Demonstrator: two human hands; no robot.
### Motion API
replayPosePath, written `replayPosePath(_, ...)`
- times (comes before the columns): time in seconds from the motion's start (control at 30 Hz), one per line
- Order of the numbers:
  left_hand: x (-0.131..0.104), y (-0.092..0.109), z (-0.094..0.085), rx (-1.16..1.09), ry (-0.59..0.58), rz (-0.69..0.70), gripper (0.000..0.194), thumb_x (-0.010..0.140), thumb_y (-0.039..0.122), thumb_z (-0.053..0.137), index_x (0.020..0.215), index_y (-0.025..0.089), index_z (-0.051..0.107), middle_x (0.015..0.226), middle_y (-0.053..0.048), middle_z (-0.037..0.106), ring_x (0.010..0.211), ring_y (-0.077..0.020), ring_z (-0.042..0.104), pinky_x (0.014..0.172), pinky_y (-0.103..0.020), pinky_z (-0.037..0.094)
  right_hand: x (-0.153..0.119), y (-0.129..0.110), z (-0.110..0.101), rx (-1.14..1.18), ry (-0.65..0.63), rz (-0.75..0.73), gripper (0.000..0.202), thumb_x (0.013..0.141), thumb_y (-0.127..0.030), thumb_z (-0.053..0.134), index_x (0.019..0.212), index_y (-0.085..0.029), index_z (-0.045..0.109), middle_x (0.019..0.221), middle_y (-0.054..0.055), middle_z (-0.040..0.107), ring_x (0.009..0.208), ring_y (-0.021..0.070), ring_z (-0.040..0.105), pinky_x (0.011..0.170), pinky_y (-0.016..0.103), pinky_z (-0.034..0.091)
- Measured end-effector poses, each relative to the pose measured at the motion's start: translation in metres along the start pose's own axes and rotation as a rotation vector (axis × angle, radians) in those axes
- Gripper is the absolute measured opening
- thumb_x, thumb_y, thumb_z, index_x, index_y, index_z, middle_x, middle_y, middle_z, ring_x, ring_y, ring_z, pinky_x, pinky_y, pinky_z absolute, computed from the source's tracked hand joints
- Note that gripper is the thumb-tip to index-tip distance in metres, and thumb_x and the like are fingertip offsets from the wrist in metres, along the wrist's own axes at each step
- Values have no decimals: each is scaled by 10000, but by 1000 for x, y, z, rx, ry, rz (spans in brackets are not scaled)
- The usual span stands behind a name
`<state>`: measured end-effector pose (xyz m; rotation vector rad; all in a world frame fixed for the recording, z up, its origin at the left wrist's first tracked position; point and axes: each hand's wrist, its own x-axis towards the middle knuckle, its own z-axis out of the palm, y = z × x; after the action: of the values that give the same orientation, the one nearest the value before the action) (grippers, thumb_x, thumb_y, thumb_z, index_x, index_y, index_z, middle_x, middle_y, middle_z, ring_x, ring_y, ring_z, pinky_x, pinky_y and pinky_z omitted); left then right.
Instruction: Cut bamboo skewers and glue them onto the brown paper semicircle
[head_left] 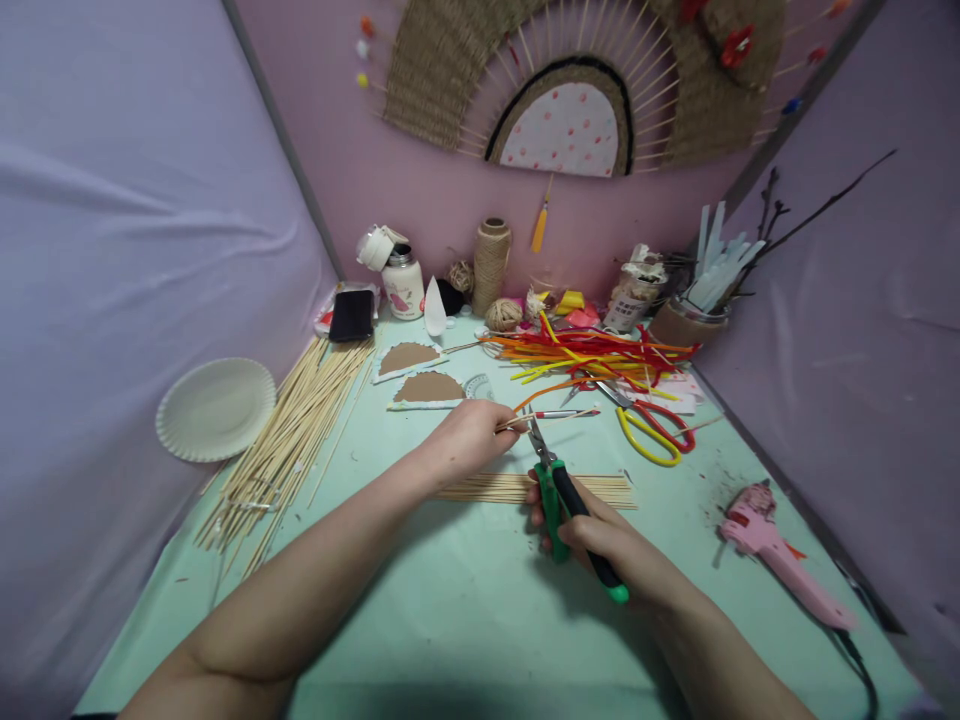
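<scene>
My right hand [592, 535] is wrapped round the green and black handles of a pair of pliers-like cutters [553, 478], whose metal jaws point up and away from me. Just left of the jaws, my left hand [480, 440] pinches a thin wooden stick [515, 424], its end close to the jaws. Whether the jaws touch the stick I cannot tell. Under and between both hands lies a row of parallel wooden sticks [484, 488]. A thin red-handled brush [566, 413] rests just beyond the cutters.
A pile of sticks [300, 440] and a paper plate [216, 410] lie left. Pipe cleaners [600, 350] and red-yellow scissors [656, 425] sit at the back right, a pink glue gun [784, 565] at right. Two cardboard half-discs [427, 387], a twine spool [492, 265] and a phone [352, 316] stand behind.
</scene>
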<state>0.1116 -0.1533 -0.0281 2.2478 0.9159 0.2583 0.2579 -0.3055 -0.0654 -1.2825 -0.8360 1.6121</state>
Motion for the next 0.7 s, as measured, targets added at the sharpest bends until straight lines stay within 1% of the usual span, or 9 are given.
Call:
replayPosePath(0.1,0,-2,2,-5,6,16,241,835,242,539,929,196,755,818,-10,747,706,-144,610,630,-228,385,0,0,0,6,1,-4,410,652,-218,559,1062,-223,570,985,41,564,935,226,498,741,345,403)
replayPosePath(0.23,0,-4,3,0,5,23,243,832,251,535,926,195,753,836,-15,751,720,-149,618,631,-230,388,0,-1,1,19,14,-2,432,646,-215,564,1077,-224,576,978,42,566,927,229,506,738,347,406)
replayPosePath(0.37,1,-3,3,6,3,12,242,832,254,532,916,195,752,818,-14,746,712,-149,609,636,-229,391,0,-2,2,17,29,7,438,634,-219,572,1072,-217,588,971,47,578,906,228,517,727,346,404)
replayPosePath(0.57,0,-2,3,42,15,19,239,838,267,528,862,188,752,761,-12,724,678,-146,579,649,-234,390,0,0,2,20,28,5,433,644,-225,569,1077,-223,585,1001,47,577,940,231,514,747,351,418)
replayPosePath(0.7,0,-2,3,45,20,17,240,839,251,518,843,192,750,758,-11,720,669,-142,570,643,-236,382,0,0,2,22,27,-3,428,646,-223,570,1074,-222,587,999,47,578,909,224,521,725,344,416)
